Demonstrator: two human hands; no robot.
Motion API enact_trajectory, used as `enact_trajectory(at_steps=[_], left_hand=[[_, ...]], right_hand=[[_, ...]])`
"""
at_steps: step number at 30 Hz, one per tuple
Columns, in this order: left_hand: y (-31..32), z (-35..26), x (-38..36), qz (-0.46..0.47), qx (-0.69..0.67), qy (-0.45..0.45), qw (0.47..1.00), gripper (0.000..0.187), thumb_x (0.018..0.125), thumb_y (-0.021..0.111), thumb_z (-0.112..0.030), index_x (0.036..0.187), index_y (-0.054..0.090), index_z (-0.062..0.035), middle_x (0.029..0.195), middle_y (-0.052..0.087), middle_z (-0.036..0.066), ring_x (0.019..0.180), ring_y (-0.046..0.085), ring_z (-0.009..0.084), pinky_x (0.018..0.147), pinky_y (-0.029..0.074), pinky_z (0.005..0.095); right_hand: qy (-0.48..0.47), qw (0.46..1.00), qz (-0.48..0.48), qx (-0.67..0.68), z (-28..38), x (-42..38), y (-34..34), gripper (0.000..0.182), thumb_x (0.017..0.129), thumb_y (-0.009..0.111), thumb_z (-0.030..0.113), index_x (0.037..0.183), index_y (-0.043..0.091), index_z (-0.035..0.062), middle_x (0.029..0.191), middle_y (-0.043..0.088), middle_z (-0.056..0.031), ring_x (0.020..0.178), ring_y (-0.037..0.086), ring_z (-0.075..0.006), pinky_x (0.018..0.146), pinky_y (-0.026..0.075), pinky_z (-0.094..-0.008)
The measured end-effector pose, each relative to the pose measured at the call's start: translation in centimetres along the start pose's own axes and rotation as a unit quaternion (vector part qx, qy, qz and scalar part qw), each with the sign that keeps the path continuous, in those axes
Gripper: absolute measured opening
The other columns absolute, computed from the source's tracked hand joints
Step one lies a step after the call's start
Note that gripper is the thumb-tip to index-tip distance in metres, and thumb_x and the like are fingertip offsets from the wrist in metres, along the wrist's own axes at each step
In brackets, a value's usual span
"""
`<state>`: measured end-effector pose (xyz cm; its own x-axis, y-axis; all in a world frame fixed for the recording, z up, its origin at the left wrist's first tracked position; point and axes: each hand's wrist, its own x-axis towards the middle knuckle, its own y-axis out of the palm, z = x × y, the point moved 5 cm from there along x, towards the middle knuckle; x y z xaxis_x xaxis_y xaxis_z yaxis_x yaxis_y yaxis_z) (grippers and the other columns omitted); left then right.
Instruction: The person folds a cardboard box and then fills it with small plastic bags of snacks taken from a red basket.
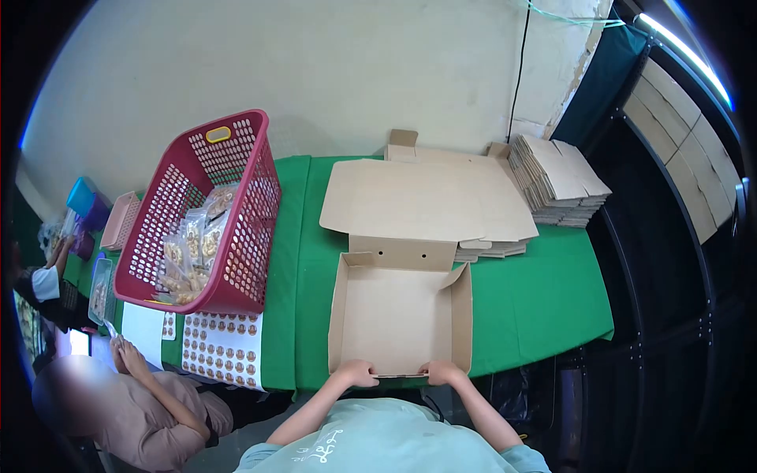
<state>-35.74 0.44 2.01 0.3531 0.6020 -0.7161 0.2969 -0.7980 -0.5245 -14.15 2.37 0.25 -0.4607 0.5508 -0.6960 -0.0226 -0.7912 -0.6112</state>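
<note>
In front of me on the green-covered table lies a cardboard box, its side walls standing up and its lid laid back toward the wall. My left hand grips the near edge of the box at its left corner, fingers curled over the rim. Toward the right corner of that same edge, my right hand pinches the cardboard. The box holds nothing that I can see. Two small dark holes show in the fold behind its far wall.
Flattened cardboard boxes are stacked at the back right. To the left stands a maroon basket with bagged snacks. Round stickers on a sheet lie before it. A co-worker sits at left; another person is farther off. Dark shelving rises at right.
</note>
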Motion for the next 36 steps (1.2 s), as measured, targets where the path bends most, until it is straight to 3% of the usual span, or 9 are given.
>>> enact_trajectory(at_steps=[5, 8, 10, 13, 16, 20, 24, 30, 36], left_hand=[[0.4, -0.9, -2.2, -0.098, -0.046, 0.012, 0.994, 0.048, 0.068, 0.06, -0.034, 0.11, 0.055, -0.0112, 0.105, 0.061, 0.011, 0.097, 0.057, 0.026, 0.083, 0.045, 0.0369], [-0.2, -2.5, -5.3, -0.246, -0.108, 0.19, 0.944, 0.058, 0.067, 0.066, -0.034, 0.117, 0.049, -0.0099, 0.115, 0.052, 0.014, 0.11, 0.047, 0.0292, 0.096, 0.033, 0.0414], [-3.5, -5.2, -11.1, -0.397, -0.075, 0.152, 0.902, 0.075, 0.063, 0.071, -0.036, 0.125, 0.04, -0.0087, 0.119, 0.048, 0.015, 0.117, 0.041, 0.0279, 0.1, 0.026, 0.0452], [-4.2, -3.7, -14.0, -0.547, 0.012, -0.058, 0.835, 0.085, 0.063, 0.074, -0.031, 0.129, 0.03, -0.0043, 0.113, 0.052, 0.019, 0.112, 0.046, 0.0306, 0.096, 0.033, 0.0432], [0.1, 1.8, -10.1, -0.374, -0.266, -0.051, 0.887, 0.085, 0.067, 0.072, -0.025, 0.131, 0.022, -0.0004, 0.115, 0.05, 0.023, 0.109, 0.048, 0.0348, 0.094, 0.037, 0.0396], [1.3, 0.8, -8.5, -0.411, -0.15, -0.039, 0.898, 0.063, 0.07, 0.068, -0.012, 0.124, 0.037, -0.004, 0.097, 0.058, 0.022, 0.091, 0.056, 0.0363, 0.076, 0.046, 0.0416], [1.9, -1.4, -8.8, -0.466, -0.181, -0.013, 0.866, 0.044, 0.071, 0.067, -0.01, 0.111, 0.051, -0.0028, 0.093, 0.061, 0.019, 0.09, 0.058, 0.033, 0.074, 0.047, 0.0388], [2.5, -0.8, -9.9, -0.466, -0.247, -0.039, 0.848, 0.06, 0.065, 0.073, -0.018, 0.117, 0.047, -0.0027, 0.1, 0.059, 0.019, 0.096, 0.056, 0.0321, 0.08, 0.046, 0.0367], [3.1, -1.4, -11.2, -0.499, -0.369, 0.003, 0.784, 0.084, 0.066, 0.075, -0.03, 0.13, 0.03, 0.0006, 0.126, 0.043, 0.02, 0.117, 0.043, 0.0293, 0.092, 0.039, 0.0349]], right_hand=[[-0.017, 0.995, -0.095, 0.034, 2.4, -4.2, -1.4, 0.057, 0.067, 0.062, 0.023, 0.121, 0.047, 0.015, 0.111, 0.055, -0.0153, 0.105, 0.05, -0.03, 0.089, 0.038, -0.041], [-0.081, 0.963, -0.255, 0.015, 3.9, -9.0, -4.8, 0.087, 0.061, 0.074, 0.034, 0.132, 0.029, 0.011, 0.128, 0.039, -0.0195, 0.122, 0.033, -0.0334, 0.096, 0.029, -0.0449], [-0.008, 0.935, -0.353, 0.015, 4.0, -13.6, -8.1, 0.097, 0.057, 0.078, 0.029, 0.134, 0.022, 0.0102, 0.132, 0.031, -0.0212, 0.123, 0.03, -0.0338, 0.095, 0.027, -0.0496], [0.048, 0.913, -0.393, 0.099, 0.2, -14.2, -7.4, 0.107, 0.052, 0.082, 0.024, 0.135, 0.016, 0.0071, 0.131, 0.032, -0.0236, 0.122, 0.033, -0.0344, 0.095, 0.029, -0.0501], [-0.022, 0.909, -0.298, 0.29, -3.3, -10.9, -4.0, 0.103, 0.055, 0.081, 0.019, 0.133, 0.017, 0.0024, 0.119, 0.046, -0.0248, 0.11, 0.046, -0.0378, 0.089, 0.039, -0.0437], [-0.067, 0.922, -0.319, 0.21, -3.5, -10.7, -4.7, 0.079, 0.065, 0.073, 0.016, 0.128, 0.028, -0.0014, 0.105, 0.053, -0.0276, 0.099, 0.051, -0.0414, 0.083, 0.043, -0.0444], [-0.024, 0.944, -0.274, 0.183, -4.6, -11.0, -5.8, 0.057, 0.073, 0.066, 0.014, 0.121, 0.039, -0.003, 0.098, 0.054, -0.0296, 0.094, 0.051, -0.0427, 0.08, 0.043, -0.0466], [-0.075, 0.935, -0.231, 0.259, -6.6, -11.6, -4.9, 0.07, 0.069, 0.072, 0.023, 0.123, 0.038, -0.0042, 0.113, 0.051, -0.0261, 0.105, 0.052, -0.0363, 0.085, 0.045, -0.0402], [-0.072, 0.871, -0.228, 0.429, -8.9, -11.8, -3.5, 0.108, 0.06, 0.078, 0.037, 0.135, 0.011, -0.0023, 0.121, 0.042, -0.0315, 0.112, 0.048, -0.0325, 0.092, 0.039, -0.0395]])
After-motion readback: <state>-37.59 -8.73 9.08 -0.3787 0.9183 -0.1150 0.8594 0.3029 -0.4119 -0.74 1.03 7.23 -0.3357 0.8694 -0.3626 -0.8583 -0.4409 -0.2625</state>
